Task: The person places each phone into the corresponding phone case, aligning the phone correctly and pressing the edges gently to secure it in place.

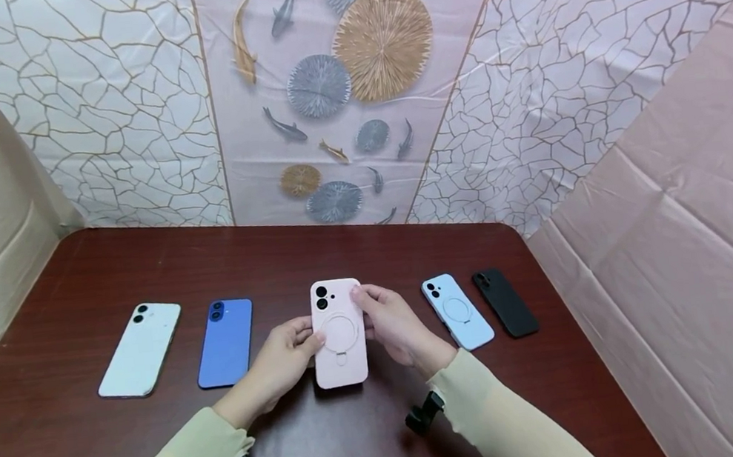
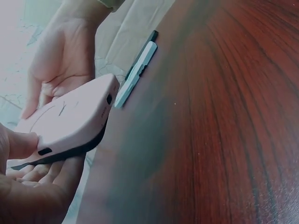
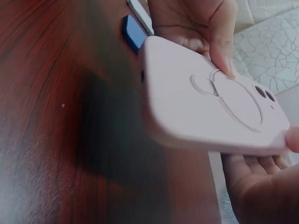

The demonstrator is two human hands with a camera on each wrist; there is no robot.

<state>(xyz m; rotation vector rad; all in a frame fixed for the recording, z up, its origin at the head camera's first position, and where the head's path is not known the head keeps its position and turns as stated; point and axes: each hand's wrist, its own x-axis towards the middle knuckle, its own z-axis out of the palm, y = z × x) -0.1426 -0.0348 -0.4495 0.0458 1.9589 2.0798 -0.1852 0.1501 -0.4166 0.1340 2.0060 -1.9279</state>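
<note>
A pink phone case (image 1: 342,365) with a ring outline on its back is held above the table between both hands, camera lenses showing at its top. A dark layer (image 2: 88,145) shows along its underside in the left wrist view. The left hand (image 1: 280,360) grips the left edge, thumb on the back and fingers underneath. At the upper right edge, the right hand (image 1: 400,325) pinches it, thumb near the top corner. In the right wrist view, the right hand's fingers (image 3: 261,191) pass beneath the case. The face turned down is hidden.
On the dark red table (image 1: 142,267), a pale phone (image 1: 140,349) and a blue phone (image 1: 225,344) lie to the left. To the right lie a light blue phone or case (image 1: 478,328) with a ring and a black one (image 1: 505,303). Patterned cloth (image 1: 140,118) hangs behind.
</note>
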